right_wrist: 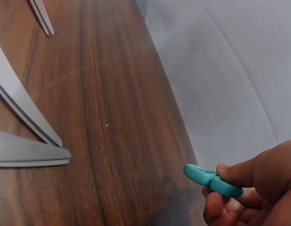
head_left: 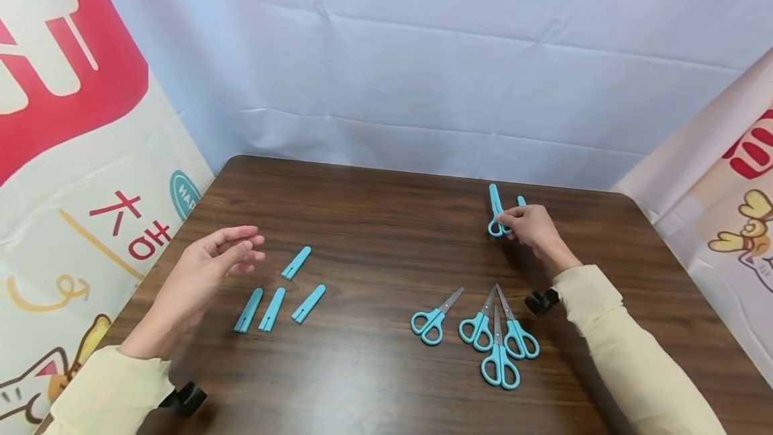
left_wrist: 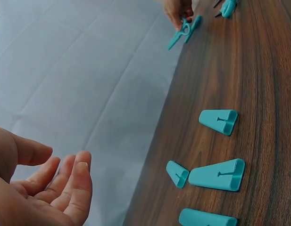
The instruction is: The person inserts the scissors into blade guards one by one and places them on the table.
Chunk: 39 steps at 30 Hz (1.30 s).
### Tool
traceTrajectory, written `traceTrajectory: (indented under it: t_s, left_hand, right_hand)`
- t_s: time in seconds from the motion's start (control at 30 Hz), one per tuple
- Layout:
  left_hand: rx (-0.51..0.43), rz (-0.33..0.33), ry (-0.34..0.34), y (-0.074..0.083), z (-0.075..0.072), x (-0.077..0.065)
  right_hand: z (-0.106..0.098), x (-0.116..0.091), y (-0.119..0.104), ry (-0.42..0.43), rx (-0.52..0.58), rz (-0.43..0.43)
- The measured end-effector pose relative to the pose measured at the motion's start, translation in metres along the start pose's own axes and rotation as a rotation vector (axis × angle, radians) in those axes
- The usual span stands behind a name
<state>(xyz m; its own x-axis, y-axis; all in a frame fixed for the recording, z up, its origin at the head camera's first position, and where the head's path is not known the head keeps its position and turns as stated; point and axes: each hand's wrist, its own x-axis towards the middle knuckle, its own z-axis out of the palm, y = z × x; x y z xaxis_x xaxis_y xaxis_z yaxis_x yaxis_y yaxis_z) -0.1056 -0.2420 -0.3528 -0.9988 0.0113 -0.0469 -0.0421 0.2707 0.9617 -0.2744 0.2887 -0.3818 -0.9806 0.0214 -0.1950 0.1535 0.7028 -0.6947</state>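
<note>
Fingers of the left hand are loosely bent and relaxed, the thumb apart from the fingertips, held up over the left side of the table, with a printed cloth hanging farther left. A pale sleeve ends at this wrist, beside a black device. Just right of the hand lie four turquoise caps: three in a slanting near row, the two leftmost close together, and one a little farther back. Beyond the far edge hangs a plain cloth. Near and right of centre are four scissors, with turquoise handles and bare blades pointing away; the leftmost lies alone, the other three are bunched, their tips close together. Far right, the right hand pinches the handles of the capped scissors between thumb and fingers, the cap pointing toward the far edge; whether they touch the table I cannot tell. Just right of them, another cap shows its end, the rest hidden behind that hand. A second printed cloth hangs at far right.
</note>
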Motion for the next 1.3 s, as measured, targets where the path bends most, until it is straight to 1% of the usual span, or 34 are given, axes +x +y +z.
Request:
traceTrajectory:
  t_s: [0.13,0.27,0.5,0.7,0.9,1.07,1.3]
  left_hand:
    - [0.008,-0.011,-0.019,-0.002,-0.001,0.000]
    - [0.012,-0.014,-0.037,-0.003,-0.001,0.002]
    - [0.016,-0.016,-0.064,-0.002,0.002,0.006]
    - [0.041,0.005,-0.068,-0.003,0.006,0.013]
    - [0.101,0.013,-0.072,-0.004,0.018,0.025]
    - [0.133,-0.014,-0.092,-0.006,0.028,0.036]
    - [0.196,-0.083,-0.083,-0.012,0.035,0.047]
  right_hand:
    - [0.005,0.010,0.002,0.009,-0.018,0.000]
    - [0.008,0.017,0.001,0.019,-0.020,0.022]
    - [0.009,0.023,0.000,-0.001,-0.034,0.048]
    - [0.011,0.023,0.000,0.021,-0.065,0.015]
    - [0.015,0.024,0.002,0.071,-0.085,-0.015]
    - [0.017,0.025,0.006,0.096,-0.089,-0.009]
    - [0.018,0.022,0.009,0.112,-0.074,-0.013]
